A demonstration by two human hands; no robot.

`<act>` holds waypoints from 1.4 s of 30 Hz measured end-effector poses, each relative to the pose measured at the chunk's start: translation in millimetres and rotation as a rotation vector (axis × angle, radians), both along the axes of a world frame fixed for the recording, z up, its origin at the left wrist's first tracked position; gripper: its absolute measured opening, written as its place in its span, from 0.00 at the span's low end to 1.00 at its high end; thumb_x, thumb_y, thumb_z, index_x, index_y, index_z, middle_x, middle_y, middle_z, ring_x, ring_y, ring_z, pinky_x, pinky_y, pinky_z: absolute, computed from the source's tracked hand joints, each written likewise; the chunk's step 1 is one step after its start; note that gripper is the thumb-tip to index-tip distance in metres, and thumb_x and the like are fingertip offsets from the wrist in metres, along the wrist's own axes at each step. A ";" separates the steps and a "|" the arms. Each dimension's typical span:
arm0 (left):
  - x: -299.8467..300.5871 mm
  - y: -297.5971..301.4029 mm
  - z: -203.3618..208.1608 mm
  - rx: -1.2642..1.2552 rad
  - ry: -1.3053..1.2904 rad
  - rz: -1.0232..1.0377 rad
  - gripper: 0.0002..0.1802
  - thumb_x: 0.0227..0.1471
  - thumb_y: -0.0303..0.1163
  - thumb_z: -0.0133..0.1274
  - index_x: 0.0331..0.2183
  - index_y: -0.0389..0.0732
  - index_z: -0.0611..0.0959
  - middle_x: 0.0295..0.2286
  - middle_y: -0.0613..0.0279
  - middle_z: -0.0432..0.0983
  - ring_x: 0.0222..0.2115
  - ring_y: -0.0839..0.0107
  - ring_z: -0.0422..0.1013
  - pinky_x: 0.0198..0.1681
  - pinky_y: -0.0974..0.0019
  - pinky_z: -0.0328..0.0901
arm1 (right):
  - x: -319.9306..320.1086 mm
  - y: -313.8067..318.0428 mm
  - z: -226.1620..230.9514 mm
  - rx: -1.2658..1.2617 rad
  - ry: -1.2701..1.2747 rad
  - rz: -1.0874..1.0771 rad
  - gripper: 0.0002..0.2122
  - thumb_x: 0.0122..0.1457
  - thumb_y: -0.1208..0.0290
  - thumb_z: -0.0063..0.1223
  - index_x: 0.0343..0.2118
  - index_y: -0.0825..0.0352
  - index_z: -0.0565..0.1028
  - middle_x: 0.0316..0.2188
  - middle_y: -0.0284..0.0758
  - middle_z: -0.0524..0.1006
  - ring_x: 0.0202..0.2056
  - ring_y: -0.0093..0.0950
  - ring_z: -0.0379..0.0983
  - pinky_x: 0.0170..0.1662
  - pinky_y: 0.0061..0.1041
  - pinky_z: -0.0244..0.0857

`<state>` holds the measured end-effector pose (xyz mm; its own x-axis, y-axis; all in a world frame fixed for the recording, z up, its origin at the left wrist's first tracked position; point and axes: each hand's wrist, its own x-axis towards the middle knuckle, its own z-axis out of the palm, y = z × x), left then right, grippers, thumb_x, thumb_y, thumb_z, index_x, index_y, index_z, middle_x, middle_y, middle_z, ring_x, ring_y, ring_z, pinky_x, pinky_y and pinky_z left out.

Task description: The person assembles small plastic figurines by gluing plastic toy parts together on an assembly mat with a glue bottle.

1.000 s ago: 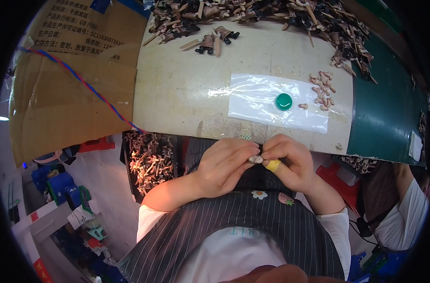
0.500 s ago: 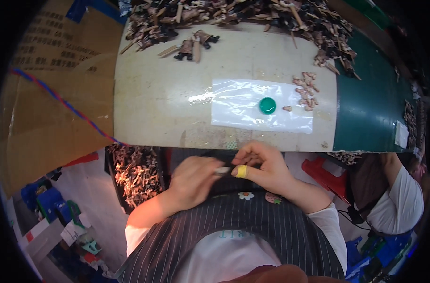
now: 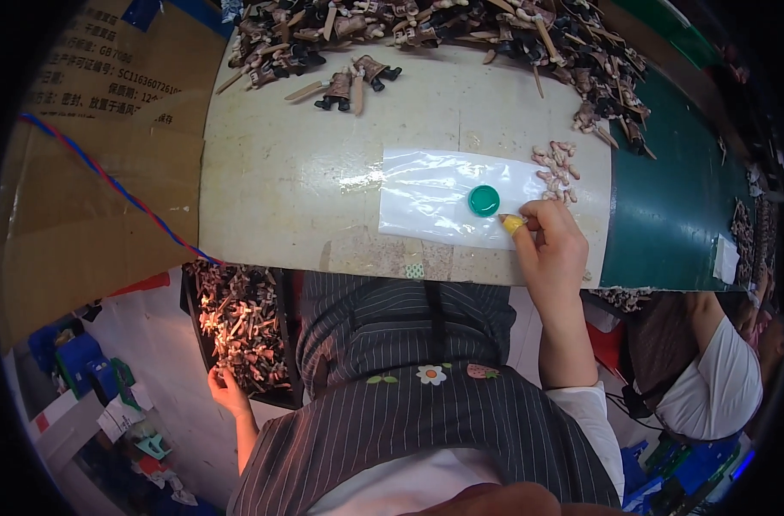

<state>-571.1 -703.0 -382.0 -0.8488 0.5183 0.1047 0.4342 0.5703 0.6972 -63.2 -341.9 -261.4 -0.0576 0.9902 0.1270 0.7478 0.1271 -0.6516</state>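
I've got the left hand at the near-left corner of the black bin of small figures; can't tell if its fingers pinch any. White sheet under the green cap probably keeps the worktop clean. Right hand has fingers bunched beside it, grip hidden; pale pieces sit just beyond, likely for easy reach.

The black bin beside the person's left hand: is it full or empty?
The black bin isn't empty: small pieces cover its visible inside, near the left hand. How deep they lie, I cannot tell.
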 end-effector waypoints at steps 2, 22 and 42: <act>-9.7 -21.9 -6.1 -0.028 -0.025 0.018 0.17 0.53 0.30 0.53 0.43 0.31 0.74 0.33 0.61 0.75 0.32 0.75 0.69 0.38 0.72 0.65 | -0.2 -2.6 3.1 0.020 -0.027 0.009 0.08 0.47 0.80 0.55 0.32 0.66 0.74 0.26 0.39 0.72 0.26 0.37 0.72 0.29 0.31 0.65; 210.7 466.0 140.6 0.062 0.470 -1.059 0.17 0.50 0.29 0.54 0.43 0.33 0.77 0.40 0.47 0.75 0.39 0.52 0.72 0.42 0.60 0.66 | -2.3 -9.3 3.0 0.103 -0.002 0.029 0.11 0.45 0.84 0.52 0.34 0.67 0.75 0.31 0.40 0.71 0.31 0.38 0.71 0.34 0.30 0.65; 188.7 378.0 151.0 0.067 -1.012 -0.885 0.16 0.51 0.27 0.55 0.42 0.38 0.71 0.32 0.66 0.76 0.26 0.85 0.67 0.24 0.83 0.57 | 12.3 -11.5 5.4 -0.399 0.999 -0.109 0.05 0.56 0.81 0.51 0.35 0.72 0.71 0.30 0.40 0.77 0.29 0.23 0.73 0.34 0.20 0.68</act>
<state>-382.4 -325.0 -231.0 0.0471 0.9470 -0.3177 -0.0823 0.3207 0.9436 -50.9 -353.4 -256.0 -0.0164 0.9641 -0.2652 -0.1497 -0.2646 -0.9527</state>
